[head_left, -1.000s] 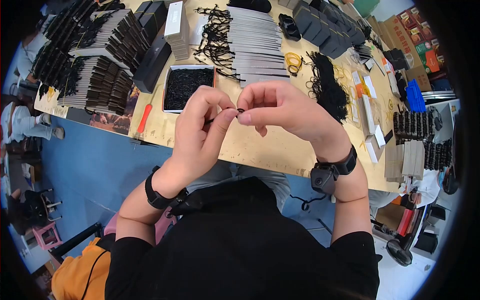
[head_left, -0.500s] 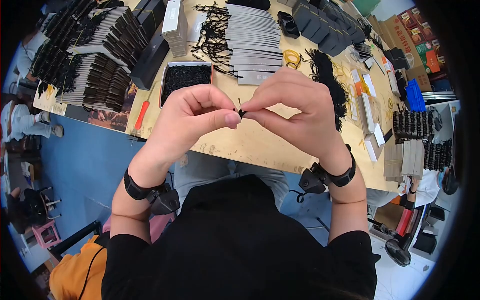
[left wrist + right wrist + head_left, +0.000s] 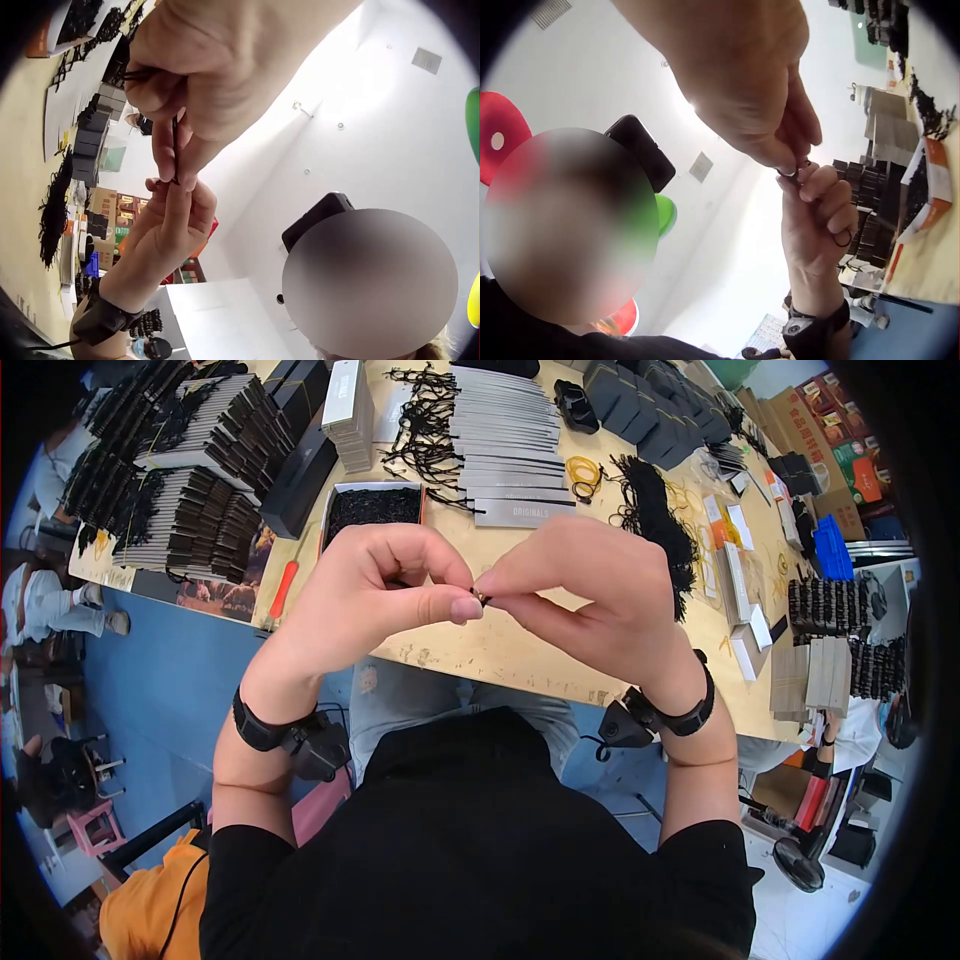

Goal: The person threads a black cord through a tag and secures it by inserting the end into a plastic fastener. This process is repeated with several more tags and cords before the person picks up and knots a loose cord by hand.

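Note:
Thumb and forefinger of my left hand (image 3: 375,585) pinch a thin black cord (image 3: 480,597) above the table's front edge. From the other side my right hand (image 3: 605,580) pinches the same cord, its fingertips right against the left ones. A length of the cord (image 3: 176,142) runs along the left fingers in the left wrist view. In the right wrist view a small loop of cord (image 3: 844,239) hangs out by the left hand's curled fingers. The part between the fingertips is mostly hidden.
Behind the left hand stands an open box (image 3: 375,507) of black cords. Flat grey tags (image 3: 510,450) with black strings lie in a row beyond. A red-handled tool (image 3: 284,590) lies at the left, a bundle of black cords (image 3: 655,520) at the right.
My right hand has turned so its thumb and finger point left, and my left hand has tilted lower. A short cord end standing up half a second ago no longer shows.

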Available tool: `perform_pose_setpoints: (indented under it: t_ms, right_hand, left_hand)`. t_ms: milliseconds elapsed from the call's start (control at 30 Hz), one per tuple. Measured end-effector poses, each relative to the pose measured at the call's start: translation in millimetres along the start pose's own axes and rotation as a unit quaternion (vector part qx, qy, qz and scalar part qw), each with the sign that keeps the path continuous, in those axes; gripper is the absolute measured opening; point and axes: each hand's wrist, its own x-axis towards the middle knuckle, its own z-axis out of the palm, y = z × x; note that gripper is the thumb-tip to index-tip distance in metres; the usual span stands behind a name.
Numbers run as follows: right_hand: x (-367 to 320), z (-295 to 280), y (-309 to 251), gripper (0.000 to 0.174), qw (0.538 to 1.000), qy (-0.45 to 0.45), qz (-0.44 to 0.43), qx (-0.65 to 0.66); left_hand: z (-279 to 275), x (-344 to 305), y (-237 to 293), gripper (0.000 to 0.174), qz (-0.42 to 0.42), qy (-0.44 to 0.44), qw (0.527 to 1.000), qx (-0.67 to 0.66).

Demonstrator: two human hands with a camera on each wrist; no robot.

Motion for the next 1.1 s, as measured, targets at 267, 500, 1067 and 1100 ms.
perform_pose_setpoints:
  t_ms: [267, 500, 1067, 1100]
  right_hand:
    - [1, -2, 1, 0.011, 0.998, -0.056, 0.003, 0.013]
    - [-3, 6, 1, 0.009, 0.966, -0.023, 0.221, 0.136]
    - [-10, 19, -8, 0.009, 0.911, 0.149, 0.287, 0.256]
    - [-12, 20, -9, 0.011, 0.931, 0.193, 0.254, 0.176]
  left_hand:
    - [-3, 9, 6, 0.011, -0.009, -0.08, 0.997, -0.001]
    - [17, 1, 7, 0.008, 0.078, 0.124, 0.985, 0.087]
    - [23, 1, -1, 0.009, 0.082, 0.114, 0.985, -0.098]
    - [24, 2, -1, 0.009, 0.085, 0.124, 0.983, -0.105]
